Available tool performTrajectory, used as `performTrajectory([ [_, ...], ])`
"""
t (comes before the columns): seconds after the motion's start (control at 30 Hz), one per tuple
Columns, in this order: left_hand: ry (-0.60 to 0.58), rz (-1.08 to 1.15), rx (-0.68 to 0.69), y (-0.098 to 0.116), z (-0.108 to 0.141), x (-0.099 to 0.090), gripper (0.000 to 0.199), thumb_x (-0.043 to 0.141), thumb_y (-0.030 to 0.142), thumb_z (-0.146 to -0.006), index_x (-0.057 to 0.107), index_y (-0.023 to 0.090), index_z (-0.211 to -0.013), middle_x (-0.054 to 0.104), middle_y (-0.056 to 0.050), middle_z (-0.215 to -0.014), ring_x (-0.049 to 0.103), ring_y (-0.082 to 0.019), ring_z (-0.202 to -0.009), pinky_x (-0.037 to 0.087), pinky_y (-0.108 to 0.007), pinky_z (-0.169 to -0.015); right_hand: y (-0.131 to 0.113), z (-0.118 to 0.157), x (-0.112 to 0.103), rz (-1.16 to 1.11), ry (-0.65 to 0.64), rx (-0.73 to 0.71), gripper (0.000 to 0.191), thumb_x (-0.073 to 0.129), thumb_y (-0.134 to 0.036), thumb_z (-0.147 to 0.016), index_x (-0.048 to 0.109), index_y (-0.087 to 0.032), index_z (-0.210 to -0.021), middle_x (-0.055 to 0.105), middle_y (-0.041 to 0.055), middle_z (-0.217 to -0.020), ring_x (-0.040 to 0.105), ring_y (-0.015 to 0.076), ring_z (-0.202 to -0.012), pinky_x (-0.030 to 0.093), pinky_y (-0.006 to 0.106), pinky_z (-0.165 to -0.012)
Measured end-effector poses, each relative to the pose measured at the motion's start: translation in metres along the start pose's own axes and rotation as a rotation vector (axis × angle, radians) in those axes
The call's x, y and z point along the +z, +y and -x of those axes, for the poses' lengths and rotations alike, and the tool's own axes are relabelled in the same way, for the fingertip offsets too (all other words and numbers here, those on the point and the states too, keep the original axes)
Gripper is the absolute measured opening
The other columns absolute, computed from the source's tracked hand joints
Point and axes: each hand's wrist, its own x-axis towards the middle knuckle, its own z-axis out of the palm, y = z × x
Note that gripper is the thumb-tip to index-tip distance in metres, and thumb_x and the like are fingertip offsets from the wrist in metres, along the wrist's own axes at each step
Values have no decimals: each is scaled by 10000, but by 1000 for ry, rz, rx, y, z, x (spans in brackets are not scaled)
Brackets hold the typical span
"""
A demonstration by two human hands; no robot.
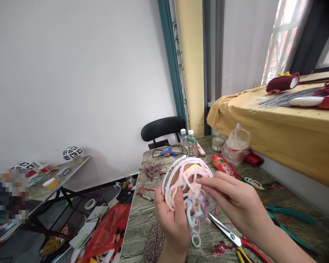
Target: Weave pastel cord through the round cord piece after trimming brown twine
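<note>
— What are the hands doing, nearest first?

— The left hand [173,219] is cupping a ball-shaped bundle of pastel chenille stems [186,184] from below, its grip closed on the loops, a ring showing on one finger. The right hand [231,204] is coming in from the right, fingertips pinching into the bundle's middle, so its grip is narrow and holding the stems too.

— Where is the bundle sitting?

— It is being held up in the air above the wood-grain bench [142,219], with loose curled ends hanging down between the hands.

— What is lying under the hands?

— Red-handled scissors [235,239] are lying just below the right hand, and green pliers [287,219] are resting to its right.

— And farther back?

— A red snack packet [226,166] and a tied plastic bag [237,144] are sitting beyond the hands. Past them, a blue glue gun [166,152] is lying beside two water bottles [188,142] near the far edge, with a black chair [161,129] standing behind.
</note>
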Motion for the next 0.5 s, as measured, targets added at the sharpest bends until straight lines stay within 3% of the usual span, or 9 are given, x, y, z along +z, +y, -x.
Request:
performTrajectory([
  [0.1,-50,-13,-26,11,0,1,219,676,304,-893,604,195,-1069,771,-33,-953,734,-154,-831,556,-218,-756,3,-3,5,34,-86,-51,247,496,-184,-998,743,-173,-997,654,32,-763,644,127,-608,483,198,-517],
  [0.3,-52,-127,-80,27,-2,3,238,687,355,-856,645,179,-1011,766,-45,-921,719,-187,-800,551,-263,-722,7,10,5,168,-137,-152,274,449,-118,-983,704,-193,-1047,691,42,-827,581,134,-530,358,264,-465],
  [0.4,-93,-206,-96,26,-5,1,236,677,359,-856,653,183,-1011,758,-61,-954,700,-215,-846,531,-304,-773,10,9,6,151,-151,-170,254,473,-114,-950,707,-210,-931,686,28,-772,557,138,-522,345,280,-478],
  [0.5,-166,-280,-79,23,-7,0,211,661,349,-868,677,183,-999,762,-70,-940,690,-224,-841,519,-306,-762,13,3,7,65,-99,-75,186,552,-143,-866,679,-228,-759,630,-8,-671,503,121,-484,330,263,-458],
])
